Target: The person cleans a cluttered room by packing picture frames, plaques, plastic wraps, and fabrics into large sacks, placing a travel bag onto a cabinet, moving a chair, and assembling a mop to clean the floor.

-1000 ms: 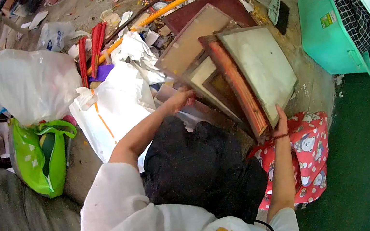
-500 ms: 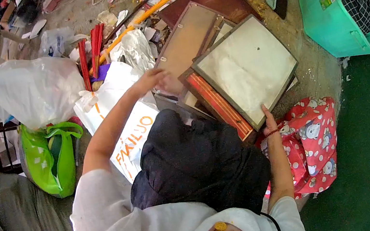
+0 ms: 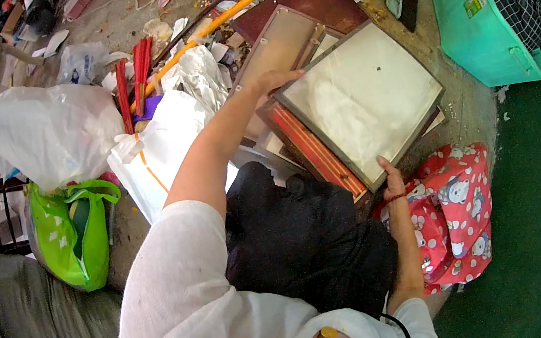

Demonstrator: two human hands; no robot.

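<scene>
A flat picture frame (image 3: 363, 100) with a dark rim and a stained cream panel lies tilted on top of a stack. My right hand (image 3: 392, 178) grips its lower corner, thumb on the panel and the other fingers mostly hidden underneath. At the left corner, my left hand (image 3: 276, 82) has its fingers stretched out against the frame's edge. Under the frame a red panel with gold stripes (image 3: 321, 150) sticks out. Another framed panel (image 3: 280, 31), greyish brown, lies behind my left hand, with a dark red board (image 3: 307, 5) beyond it.
To the left are a white bag (image 3: 161, 137), a clear plastic bag (image 3: 50, 134) and a green bag (image 3: 74, 234). A red patterned bag (image 3: 460, 209) sits by my right arm. A teal bin (image 3: 479, 26) holds dark checked cloth. A yellow pole (image 3: 218, 24) crosses scattered litter.
My left hand has moved right, from over the brownish panel to the cream frame's left corner. The cream frame has shifted slightly right, with my right hand still on its lower corner.
</scene>
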